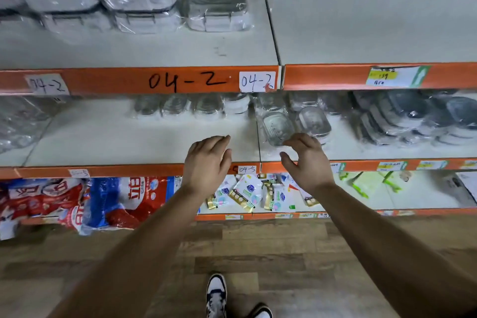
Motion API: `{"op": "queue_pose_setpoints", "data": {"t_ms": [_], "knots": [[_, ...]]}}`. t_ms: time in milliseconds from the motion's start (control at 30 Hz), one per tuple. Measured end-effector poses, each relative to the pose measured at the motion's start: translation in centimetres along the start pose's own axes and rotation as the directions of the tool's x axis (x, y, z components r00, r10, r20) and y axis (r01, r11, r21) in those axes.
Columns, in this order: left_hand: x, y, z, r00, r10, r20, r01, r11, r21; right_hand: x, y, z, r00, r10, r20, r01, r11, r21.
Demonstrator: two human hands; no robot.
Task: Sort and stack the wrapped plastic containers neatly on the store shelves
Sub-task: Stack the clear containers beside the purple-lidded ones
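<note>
left hand [207, 162] hovering, fingers loose, holding nothing | right hand [307, 162] hovering, fingers spread, just before clear wrapped container [280, 128] | shelf [116, 137] showing open room left of fingers | orange edge [103, 171] running under both hands

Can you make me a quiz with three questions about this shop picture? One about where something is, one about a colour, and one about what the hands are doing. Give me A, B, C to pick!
1. The left hand and right hand reach over which one?
A. top shelf
B. middle shelf
C. bottom shelf

2. What colour are the shelf edges?
A. green
B. orange
C. purple

3. What do the hands hold?
A. a box
B. a bag
C. nothing

Answers:
1 B, both hands hover above the middle board.
2 B, the strip marked 04-2 is orange.
3 C, the fingers are loose and empty.
</note>
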State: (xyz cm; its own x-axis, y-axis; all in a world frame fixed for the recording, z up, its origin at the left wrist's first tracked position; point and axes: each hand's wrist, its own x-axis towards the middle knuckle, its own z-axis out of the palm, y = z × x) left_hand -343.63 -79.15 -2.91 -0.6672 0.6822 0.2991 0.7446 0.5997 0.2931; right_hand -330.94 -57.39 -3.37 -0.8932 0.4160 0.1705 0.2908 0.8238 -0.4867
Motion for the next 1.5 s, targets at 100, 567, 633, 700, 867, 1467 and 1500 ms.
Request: {"op": "queue_pose_setpoints", "data": {"t_ms": [100, 567, 633, 700, 867, 1467, 1500], "knots": [[0.4, -2.3, 3.0, 0.999, -0.001, 0.049, -0.001, 0.999, 0.034, 1.7, 1.2, 3.2, 0.999, 0.042, 0.028, -0.041, 0.999, -0.033], [8.0, -13.8, 13.0, 0.966, -0.142, 0.214, 0.109, 0.981, 0.158, 7.8, 5.1, 13.8, 0.968, 0.067, -0.24, -0.127, 0.961, -0.245], [9.8, -14.7, 14.1, 0.959, -0.176, 0.223, 0.136, 0.974, 0.183, 7.8, 5.8, 14.2, 0.951, 0.004, -0.309, -0.074, 0.974, -0.215], [11.4, -15.4, 15.0, 0.956, -0.19, 0.224, 0.149, 0.971, 0.188, 7.9, 6.8, 14.7, 0.937, -0.06, -0.344, -0.015, 0.977, -0.212], [14.7, -16.5, 16.1, 0.969, -0.167, 0.179, 0.13, 0.97, 0.205, 8.4, 8.0, 15.8, 0.905, -0.126, -0.406, 0.05, 0.98, -0.193], [6.6, -15.1, 13.6, 0.984, -0.173, 0.046, 0.171, 0.984, 0.042, 8.7, 4.3, 12.9, 0.949, 0.162, -0.269, -0.22, 0.954, -0.201], [5.6, -14.7, 12.8, 0.989, -0.144, 0.028, 0.143, 0.989, 0.036, 7.9, 3.9, 12.4, 0.946, 0.156, -0.284, -0.213, 0.96, -0.182]]}}
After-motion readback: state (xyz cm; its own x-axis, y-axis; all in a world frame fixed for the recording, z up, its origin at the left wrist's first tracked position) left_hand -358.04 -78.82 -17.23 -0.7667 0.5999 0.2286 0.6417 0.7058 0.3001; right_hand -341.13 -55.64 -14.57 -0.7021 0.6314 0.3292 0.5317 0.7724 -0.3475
